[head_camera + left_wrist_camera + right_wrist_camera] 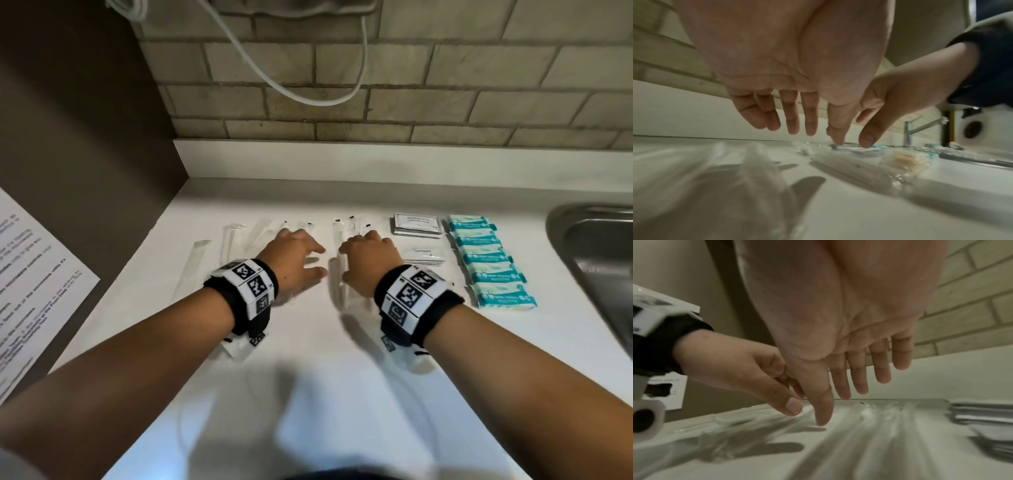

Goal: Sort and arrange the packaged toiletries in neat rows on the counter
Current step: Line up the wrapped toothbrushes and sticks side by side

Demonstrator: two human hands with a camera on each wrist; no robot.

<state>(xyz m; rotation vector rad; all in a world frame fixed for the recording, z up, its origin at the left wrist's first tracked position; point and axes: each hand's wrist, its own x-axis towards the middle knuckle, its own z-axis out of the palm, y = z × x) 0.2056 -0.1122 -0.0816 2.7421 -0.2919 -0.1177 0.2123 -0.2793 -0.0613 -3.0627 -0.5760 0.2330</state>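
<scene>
Packaged toiletries lie in rows across the white counter (308, 394), toward its back edge. Nearest, the left hand (294, 262) and right hand (364, 262) hover side by side, palms down, over long clear-wrapped sticks (337, 274). Both hands are spread, fingers (792, 116) straight and apart, holding nothing; in the wrist views the fingertips hang just above the wrappers, and whether any tip touches is unclear. More clear wrappers (197, 265) lie parallel to the left. To the right sit a stack of toothpaste sachets (424, 255), beyond it shampoo sachets (416, 224), and a column of teal-and-white packets (488, 260). The steel sink (596, 246) lies at the far right, its basin contents not visible.
</scene>
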